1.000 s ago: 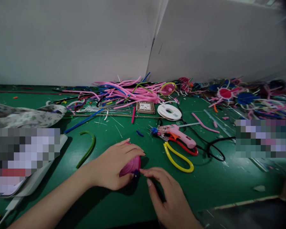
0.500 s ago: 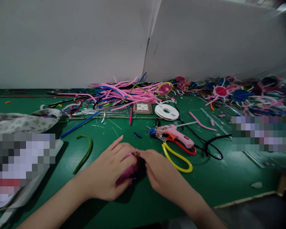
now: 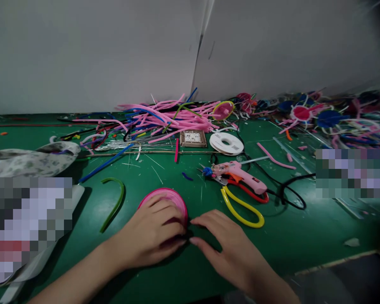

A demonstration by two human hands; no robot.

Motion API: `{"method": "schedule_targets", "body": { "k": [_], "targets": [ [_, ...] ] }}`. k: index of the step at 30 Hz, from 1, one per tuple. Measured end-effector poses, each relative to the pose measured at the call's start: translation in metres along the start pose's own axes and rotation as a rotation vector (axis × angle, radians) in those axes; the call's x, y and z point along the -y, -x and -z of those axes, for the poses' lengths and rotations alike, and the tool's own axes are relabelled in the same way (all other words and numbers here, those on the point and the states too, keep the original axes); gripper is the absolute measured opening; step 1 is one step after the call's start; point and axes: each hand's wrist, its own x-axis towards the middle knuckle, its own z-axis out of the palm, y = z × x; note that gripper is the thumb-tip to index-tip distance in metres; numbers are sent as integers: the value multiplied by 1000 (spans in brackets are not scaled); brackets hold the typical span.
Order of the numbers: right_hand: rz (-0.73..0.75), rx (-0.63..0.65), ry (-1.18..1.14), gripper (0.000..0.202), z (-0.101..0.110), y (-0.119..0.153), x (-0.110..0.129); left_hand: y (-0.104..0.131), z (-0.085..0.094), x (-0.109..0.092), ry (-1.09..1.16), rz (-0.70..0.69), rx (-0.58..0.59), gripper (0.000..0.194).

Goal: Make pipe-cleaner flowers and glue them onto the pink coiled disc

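Observation:
A round pink disc (image 3: 166,196) with a darker pink rim and faint rings lies on the green table, partly hidden by my left hand (image 3: 155,228). The fingers of that hand curl over its top and right side, gripping it. My right hand (image 3: 223,245) is just right of the disc, thumb and forefinger apart and pointing at its edge. Dark shadow there hides whether anything small lies between the fingertips. Left of my hands is a bent green fuzzy stem (image 3: 118,207). Scissors with red and yellow handles (image 3: 243,214) lie beyond my right hand, partly under a pink glue gun (image 3: 248,176).
A white spool (image 3: 217,142) and a small framed box (image 3: 193,138) stand farther back. Behind them is a heap of pink stems (image 3: 177,118). Finished-looking colourful pieces (image 3: 304,113) pile up at right. Patterned cloth (image 3: 50,158) lies left. A black cord (image 3: 283,190) loops at right.
The disc has gone from tilted up between both hands to lying flatter under my left hand. My right hand has drawn back slightly and its fingers have parted. The view has shifted a little.

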Motion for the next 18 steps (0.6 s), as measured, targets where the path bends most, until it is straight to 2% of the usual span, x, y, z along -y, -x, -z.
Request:
{"method": "schedule_targets", "body": {
  "k": [2,4,6,11,13,18],
  "targets": [
    [-91,19,6,28,-1,-2,3,0,-4,1,30,13,-36,12],
    [-154,27,25,23,-2,-6,6,-1,-5,0,47,26,-43,12],
    [-164,21,36,15,-3,-11,9,-1,-5,0,38,31,-40,13],
    [-137,-33,54,17,-7,-12,11,-2,-4,1,-7,12,-40,12],
    [-165,-137,59,14,-7,-7,6,-2,-4,1,-22,6,-42,11],
    [-297,-571,8,15,7,23,-11,-1,-4,-1,-56,17,-48,12]
  ]
}}
